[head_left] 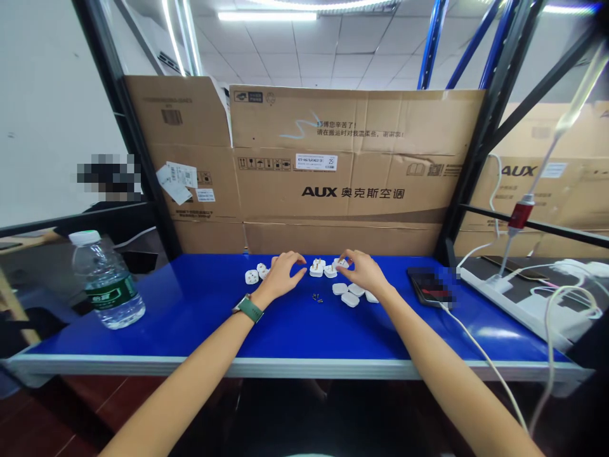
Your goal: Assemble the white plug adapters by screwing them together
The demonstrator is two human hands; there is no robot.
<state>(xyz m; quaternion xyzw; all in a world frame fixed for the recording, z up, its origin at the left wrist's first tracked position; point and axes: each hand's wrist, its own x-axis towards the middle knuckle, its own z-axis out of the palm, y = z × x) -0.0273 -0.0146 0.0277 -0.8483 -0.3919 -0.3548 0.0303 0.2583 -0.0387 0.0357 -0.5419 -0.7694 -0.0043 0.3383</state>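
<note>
My left hand (282, 278), with a green-banded watch (248, 308) at the wrist, is over the blue tabletop. Its thumb and forefinger curve apart with nothing between them. White round-cornered plug parts (252, 277) sit just left of it, one partly covered by the hand. My right hand (365, 271) has its thumb and forefinger apart beside a white plug piece (340, 262); whether they touch it I cannot make out. Between my hands are white plug parts with upright pins (317, 268). Small dark and brass-coloured pins or screws (318, 298) lie nearer me. White covers (351, 298) lie by my right wrist.
A water bottle (108, 282) stands at the left on the blue table (200, 330). A phone (431, 287) with a cable lies at the right, near a white power strip (509, 301). Cardboard (352, 171) walls the back. A blurred person (111, 190) is beyond the left frame.
</note>
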